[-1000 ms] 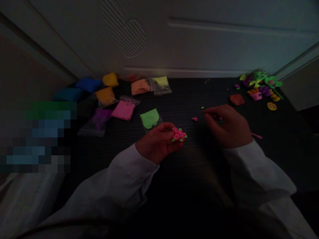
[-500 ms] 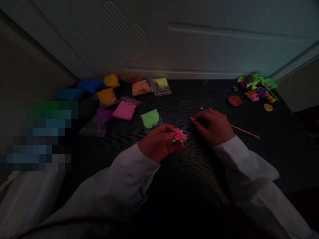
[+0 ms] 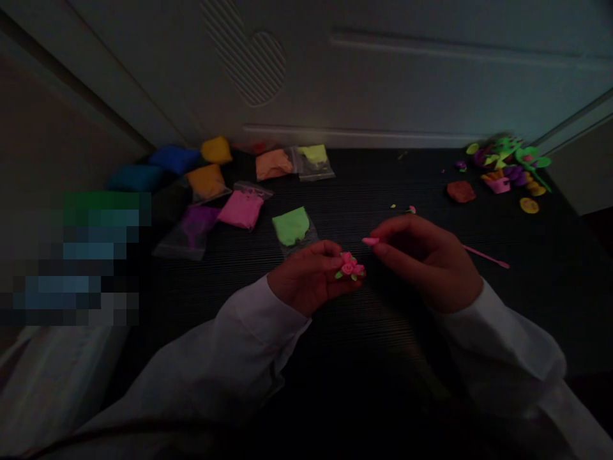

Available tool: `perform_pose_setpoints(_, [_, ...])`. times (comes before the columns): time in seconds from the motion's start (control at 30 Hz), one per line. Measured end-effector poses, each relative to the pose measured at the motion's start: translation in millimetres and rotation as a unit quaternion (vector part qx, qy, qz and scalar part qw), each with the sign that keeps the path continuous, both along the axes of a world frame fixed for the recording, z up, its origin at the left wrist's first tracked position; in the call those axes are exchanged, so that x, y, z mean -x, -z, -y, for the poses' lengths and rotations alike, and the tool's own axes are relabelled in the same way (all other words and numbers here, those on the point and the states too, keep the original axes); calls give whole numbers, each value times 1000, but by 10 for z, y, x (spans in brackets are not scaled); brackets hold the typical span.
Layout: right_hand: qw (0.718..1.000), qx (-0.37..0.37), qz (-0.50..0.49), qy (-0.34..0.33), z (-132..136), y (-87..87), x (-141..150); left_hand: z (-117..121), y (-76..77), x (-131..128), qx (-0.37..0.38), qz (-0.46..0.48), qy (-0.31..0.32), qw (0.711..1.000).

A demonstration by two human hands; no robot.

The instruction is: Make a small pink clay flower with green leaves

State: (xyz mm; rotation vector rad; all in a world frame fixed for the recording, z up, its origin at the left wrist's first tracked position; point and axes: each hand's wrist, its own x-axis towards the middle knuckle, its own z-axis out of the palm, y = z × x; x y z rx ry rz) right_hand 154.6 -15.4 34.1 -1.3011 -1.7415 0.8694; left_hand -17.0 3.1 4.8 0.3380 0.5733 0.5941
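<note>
My left hand (image 3: 310, 273) pinches a small clay flower cluster (image 3: 350, 266), pink roses with green leaves, between thumb and fingers. To its right, my right hand (image 3: 426, 259) holds a small pink clay piece (image 3: 370, 241) at the tips of thumb and forefinger, a short way from the cluster and not touching it. A pink stick-like tool (image 3: 487, 257) lies on the dark table, partly hidden behind my right hand. Just beyond that hand are a small pink-and-green bit (image 3: 411, 209) and a yellow-green crumb (image 3: 393, 206).
Bags of clay lie at the left and back: green (image 3: 291, 227), pink (image 3: 241, 209), purple (image 3: 198, 220), orange (image 3: 207, 182), peach (image 3: 274, 164), yellow (image 3: 313, 154). A reddish-brown lump (image 3: 461, 191) and colourful clay figures (image 3: 510, 166) sit back right. A pale panel (image 3: 407, 83) rises behind the table.
My right hand moved left, picked up the small pink clay piece from the table and lifted it towards the flower cluster. My left hand stays nearly still with the cluster.
</note>
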Motion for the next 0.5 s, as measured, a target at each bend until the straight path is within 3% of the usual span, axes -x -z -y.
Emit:
perform_pose_setpoints(0.17, [1000, 18, -9, -22, 75, -81, 19, 9, 13, -6, -15, 2, -9, 1000])
perform_pose_setpoints(0.5, [999, 17, 5, -34, 140, -140, 53, -13, 34, -43, -85, -51, -108, 989])
